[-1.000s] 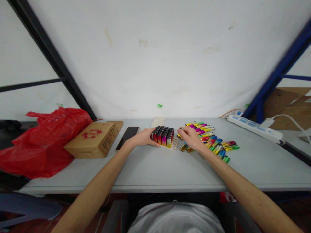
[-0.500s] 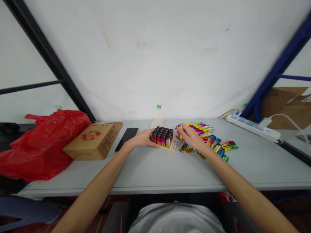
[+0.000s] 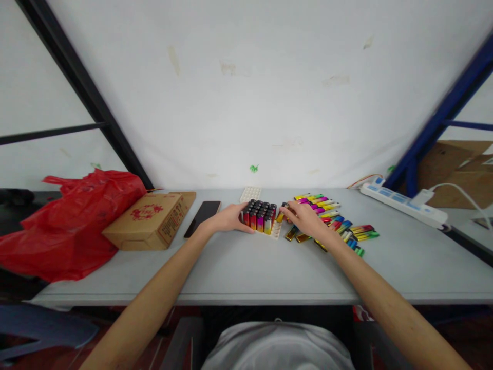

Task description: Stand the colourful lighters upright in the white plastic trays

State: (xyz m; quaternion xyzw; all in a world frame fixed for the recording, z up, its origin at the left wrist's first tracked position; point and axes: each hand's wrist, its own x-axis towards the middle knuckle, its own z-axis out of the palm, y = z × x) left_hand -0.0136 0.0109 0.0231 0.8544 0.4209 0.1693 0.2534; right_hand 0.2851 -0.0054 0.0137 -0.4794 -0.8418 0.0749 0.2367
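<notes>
Right hand [image 3: 304,218] pinching gold lighter [image 3: 280,217] near its top, body tilted below fingertips; left hand [image 3: 230,219] clasping upright lighters [image 3: 259,216].

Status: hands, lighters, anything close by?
Left hand around left end of upright lighters. Right hand pinching tilted gold lighter at tray's right side; seating unclear. Nearest clutter: loose lighters beside right hand.

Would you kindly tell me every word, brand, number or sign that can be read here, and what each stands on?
No text is clear enough to quote.
Cardboard box, top: red print, too blurred to read.
Same box, right side: dark print, too small to read.
Wall: green mark, no legible character.
</notes>
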